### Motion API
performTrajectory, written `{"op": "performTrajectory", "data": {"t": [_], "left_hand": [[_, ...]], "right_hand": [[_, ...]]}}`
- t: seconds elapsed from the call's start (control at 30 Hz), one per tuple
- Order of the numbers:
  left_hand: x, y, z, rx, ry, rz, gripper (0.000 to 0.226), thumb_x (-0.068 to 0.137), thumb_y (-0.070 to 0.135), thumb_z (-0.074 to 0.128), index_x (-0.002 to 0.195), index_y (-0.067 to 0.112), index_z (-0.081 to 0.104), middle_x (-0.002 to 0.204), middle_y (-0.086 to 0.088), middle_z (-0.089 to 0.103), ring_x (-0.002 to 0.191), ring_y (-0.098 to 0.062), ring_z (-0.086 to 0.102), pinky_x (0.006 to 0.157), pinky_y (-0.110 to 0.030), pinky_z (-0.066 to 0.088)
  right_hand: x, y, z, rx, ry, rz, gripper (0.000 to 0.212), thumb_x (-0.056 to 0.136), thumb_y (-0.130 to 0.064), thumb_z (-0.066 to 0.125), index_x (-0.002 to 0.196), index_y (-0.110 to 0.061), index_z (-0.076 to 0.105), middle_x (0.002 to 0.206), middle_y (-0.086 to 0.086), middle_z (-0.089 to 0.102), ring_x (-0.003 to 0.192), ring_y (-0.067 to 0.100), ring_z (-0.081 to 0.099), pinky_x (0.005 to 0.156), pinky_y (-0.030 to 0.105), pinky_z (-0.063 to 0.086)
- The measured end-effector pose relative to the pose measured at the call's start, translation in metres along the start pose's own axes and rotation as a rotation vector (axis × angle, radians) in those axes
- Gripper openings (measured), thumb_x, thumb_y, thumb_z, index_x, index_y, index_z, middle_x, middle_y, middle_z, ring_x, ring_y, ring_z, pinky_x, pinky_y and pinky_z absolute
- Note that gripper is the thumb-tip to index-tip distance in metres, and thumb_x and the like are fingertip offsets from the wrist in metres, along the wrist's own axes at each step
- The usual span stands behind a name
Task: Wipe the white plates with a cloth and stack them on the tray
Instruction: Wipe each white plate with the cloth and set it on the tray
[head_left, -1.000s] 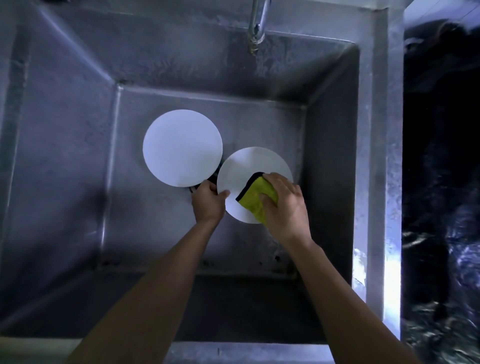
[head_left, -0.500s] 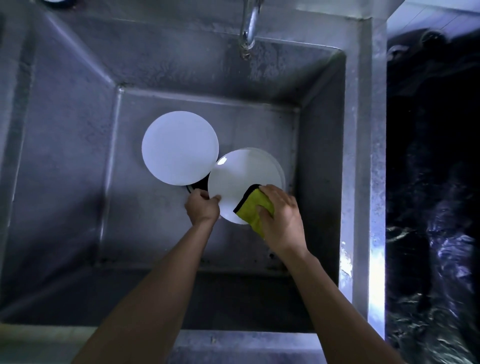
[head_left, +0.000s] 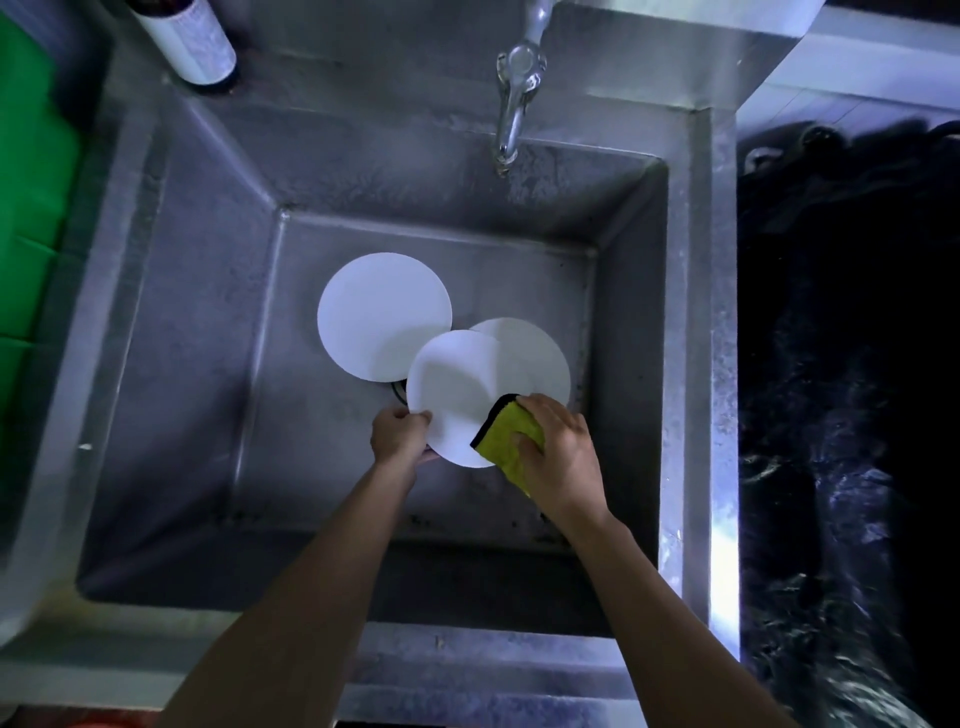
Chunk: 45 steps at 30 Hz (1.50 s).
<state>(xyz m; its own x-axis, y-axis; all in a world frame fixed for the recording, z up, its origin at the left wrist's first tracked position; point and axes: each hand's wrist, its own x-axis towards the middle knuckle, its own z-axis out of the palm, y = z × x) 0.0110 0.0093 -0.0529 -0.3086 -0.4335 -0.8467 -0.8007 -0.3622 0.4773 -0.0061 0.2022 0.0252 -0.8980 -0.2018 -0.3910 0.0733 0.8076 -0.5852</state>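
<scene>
Left hand (head_left: 399, 434) pinches plate (head_left: 457, 395) rim; right hand (head_left: 561, 457) presses cloth (head_left: 506, 436), seemingly on plate.

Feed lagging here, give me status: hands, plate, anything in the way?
Left hand grips lifted plate. Right hand presses cloth on it. Two plates below; no tray visible.

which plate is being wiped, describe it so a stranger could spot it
Look into the steel sink, below the tap. Of three white plates there, it is the nearest plate, overlapping the other two, gripped by the left hand with a yellow cloth pressed on it.
</scene>
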Motion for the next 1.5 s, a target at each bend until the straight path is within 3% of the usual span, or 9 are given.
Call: {"op": "performTrajectory", "data": {"t": [0.27,0.37,0.47,0.63,0.8,1.0,1.1,1.3,1.5], "left_hand": [[-0.04,0.023,-0.003,-0.099,-0.285,0.002,0.04,0.089,-0.003,0.045,0.121,0.013,0.062,0.112,-0.014,0.071,0.096,-0.038,0.071,0.079,-0.058,0.061],[-0.054,0.03,-0.007,-0.099,-0.288,0.001,0.036,0.087,-0.003,0.048,0.114,0.012,0.067,0.103,-0.014,0.073,0.081,-0.03,0.072,0.07,-0.046,0.063],[-0.072,0.038,-0.016,-0.085,-0.288,0.027,0.033,0.086,-0.001,0.05,0.109,0.014,0.069,0.1,-0.013,0.074,0.081,-0.029,0.072,0.062,-0.037,0.06],[-0.107,0.054,-0.031,-0.091,-0.364,0.105,0.036,0.086,0.0,0.052,0.116,0.008,0.069,0.108,-0.022,0.073,0.086,-0.033,0.07,0.078,-0.049,0.057],[-0.156,0.077,-0.04,-0.133,-0.507,0.197,0.04,0.085,0.005,0.055,0.119,0.019,0.069,0.113,-0.013,0.075,0.094,-0.033,0.073,0.068,-0.045,0.06],[-0.203,0.1,-0.035,-0.173,-0.644,0.267,0.042,0.08,0.005,0.057,0.12,0.012,0.07,0.118,-0.021,0.071,0.1,-0.043,0.07,0.071,-0.055,0.059],[-0.223,0.11,-0.033,-0.208,-0.692,0.303,0.038,0.077,0.004,0.06,0.111,0.012,0.074,0.116,-0.023,0.071,0.099,-0.041,0.071,0.07,-0.051,0.059],[-0.248,0.124,-0.032,-0.215,-0.741,0.374,0.039,0.071,0.002,0.062,0.106,0.014,0.075,0.104,-0.019,0.072,0.091,-0.039,0.07,0.069,-0.05,0.06],[-0.258,0.131,-0.034,-0.263,-0.793,0.441,0.057,0.073,-0.004,0.061,0.125,0.019,0.066,0.123,-0.02,0.067,0.101,-0.044,0.067,0.072,-0.056,0.059]], "right_hand": [[-0.016,-0.014,-0.018,0.025,0.016,-0.019,0.052,0.086,-0.006,0.062,0.137,-0.014,0.058,0.141,0.002,0.057,0.123,0.036,0.05,0.105,0.049,0.042],[-0.023,-0.018,-0.029,0.042,0.023,-0.017,0.053,0.087,-0.006,0.061,0.139,-0.016,0.055,0.142,0.001,0.056,0.125,0.033,0.048,0.105,0.049,0.043],[-0.031,-0.024,-0.045,0.057,0.049,-0.037,0.055,0.086,-0.006,0.062,0.139,-0.015,0.054,0.141,0.002,0.057,0.125,0.032,0.047,0.104,0.047,0.044],[-0.038,-0.042,-0.077,0.037,0.103,-0.124,0.056,0.086,-0.005,0.063,0.14,-0.014,0.054,0.143,0.001,0.056,0.126,0.03,0.047,0.104,0.047,0.044],[-0.041,-0.066,-0.113,0.05,0.218,-0.218,0.054,0.088,-0.007,0.066,0.141,-0.016,0.056,0.146,-0.001,0.054,0.127,0.028,0.048,0.105,0.046,0.043],[-0.047,-0.086,-0.145,-0.011,0.295,-0.32,0.048,0.092,-0.01,0.066,0.139,-0.019,0.059,0.148,-0.002,0.053,0.136,0.026,0.046,0.106,0.048,0.04],[-0.049,-0.086,-0.159,-0.042,0.331,-0.351,0.044,0.094,-0.012,0.065,0.137,-0.016,0.061,0.148,0.001,0.053,0.138,0.027,0.046,0.109,0.051,0.038],[-0.053,-0.081,-0.179,-0.189,0.271,-0.363,0.047,0.103,-0.03,0.053,0.149,-0.021,0.047,0.162,0.0,0.033,0.152,0.024,0.025,0.117,0.052,0.025],[-0.061,-0.094,-0.181,-0.295,0.242,-0.387,0.055,0.106,-0.041,0.035,0.157,-0.022,0.031,0.167,-0.001,0.017,0.155,0.022,0.009,0.121,0.048,0.014]]}}
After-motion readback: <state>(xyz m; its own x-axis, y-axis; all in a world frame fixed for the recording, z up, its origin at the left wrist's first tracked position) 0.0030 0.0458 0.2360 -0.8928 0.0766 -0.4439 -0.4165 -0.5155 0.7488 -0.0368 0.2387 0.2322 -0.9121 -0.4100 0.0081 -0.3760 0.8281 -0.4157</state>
